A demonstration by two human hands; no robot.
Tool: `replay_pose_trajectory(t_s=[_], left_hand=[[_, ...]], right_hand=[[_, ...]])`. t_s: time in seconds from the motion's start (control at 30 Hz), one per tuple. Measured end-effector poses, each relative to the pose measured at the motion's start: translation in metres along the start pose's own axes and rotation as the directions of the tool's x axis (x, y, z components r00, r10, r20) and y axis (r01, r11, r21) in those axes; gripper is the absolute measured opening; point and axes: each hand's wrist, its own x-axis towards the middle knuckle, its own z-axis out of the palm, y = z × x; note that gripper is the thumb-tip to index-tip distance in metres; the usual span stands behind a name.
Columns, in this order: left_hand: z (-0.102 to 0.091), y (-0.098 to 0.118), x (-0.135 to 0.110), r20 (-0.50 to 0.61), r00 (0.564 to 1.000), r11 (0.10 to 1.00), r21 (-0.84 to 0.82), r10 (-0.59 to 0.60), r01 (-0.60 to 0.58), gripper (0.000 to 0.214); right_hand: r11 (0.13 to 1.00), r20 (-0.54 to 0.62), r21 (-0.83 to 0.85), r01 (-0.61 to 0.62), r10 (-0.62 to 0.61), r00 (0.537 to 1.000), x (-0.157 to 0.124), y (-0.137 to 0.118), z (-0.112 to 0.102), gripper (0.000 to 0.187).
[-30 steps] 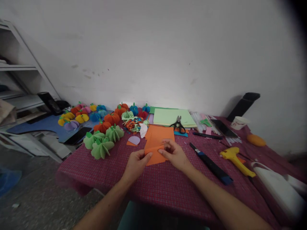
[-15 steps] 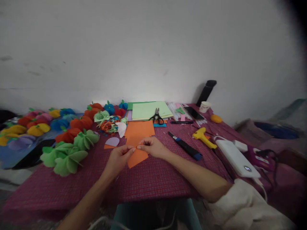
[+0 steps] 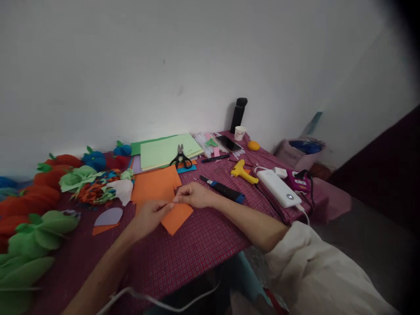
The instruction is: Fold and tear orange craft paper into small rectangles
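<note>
Both hands meet over a piece of orange paper [image 3: 177, 218] near the front of the table. My left hand [image 3: 151, 216] pinches its upper left edge, and my right hand [image 3: 193, 195] pinches the same edge just to the right, fingertips almost touching. Behind them lie larger orange sheets [image 3: 154, 183]. A lilac rounded paper piece [image 3: 109, 216] rests on an orange one to the left. Black-handled scissors [image 3: 180, 158] lie behind the hands, and a black and blue utility knife [image 3: 224, 190] is to the right of them.
Green paper pumpkins [image 3: 46, 232] and orange ones crowd the left side, beside a heap of paper scraps [image 3: 95, 188]. To the right are a yellow glue gun [image 3: 243, 171], a white power bank [image 3: 278, 188], a phone [image 3: 229, 143], a paper cup [image 3: 239, 133] and a black bottle [image 3: 238, 114].
My view has turned to the right, so the table's things shift left in the picture. Both hands keep their pinch on the orange paper.
</note>
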Motion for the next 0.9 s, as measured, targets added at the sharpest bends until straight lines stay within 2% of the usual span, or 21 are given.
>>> replay_pose_trajectory(t_s=[0.13,0.37,0.43,0.57,0.63,0.8,0.9], left_hand=[[0.004,-0.006,0.004,0.038,0.999,0.999,-0.019,0.027,-0.027,0.034],[0.003,-0.004,0.0,0.069,0.998,1.0,0.014,0.009,-0.01,0.031],[0.003,-0.004,-0.001,0.06,0.998,1.0,0.018,0.01,-0.011,0.031],[0.0,-0.005,-0.005,0.055,0.998,1.0,0.023,-0.003,0.001,0.033],[0.0,-0.007,-0.007,0.063,0.998,1.0,0.028,0.008,-0.01,0.033],[0.004,-0.009,-0.008,0.058,0.997,0.997,0.058,0.043,-0.047,0.033],[0.004,-0.009,-0.008,0.039,0.998,0.997,0.071,0.04,-0.043,0.035]], right_hand=[[0.997,0.067,-0.065,0.028,-0.024,0.997,0.001,0.008,-0.005,0.029],[1.0,0.141,-0.024,0.013,-0.01,0.99,-0.001,0.005,-0.013,0.034],[0.999,0.148,0.025,-0.027,0.023,0.989,-0.002,0.004,-0.016,0.033],[0.952,0.14,0.263,-0.154,0.121,0.983,-0.004,0.004,-0.021,0.033],[0.937,0.127,0.315,-0.154,0.119,0.985,-0.004,0.004,-0.021,0.032],[0.986,0.161,0.142,-0.083,0.06,0.985,-0.003,0.006,-0.006,0.026],[0.992,0.159,0.111,-0.065,0.047,0.986,-0.003,0.007,-0.004,0.027]])
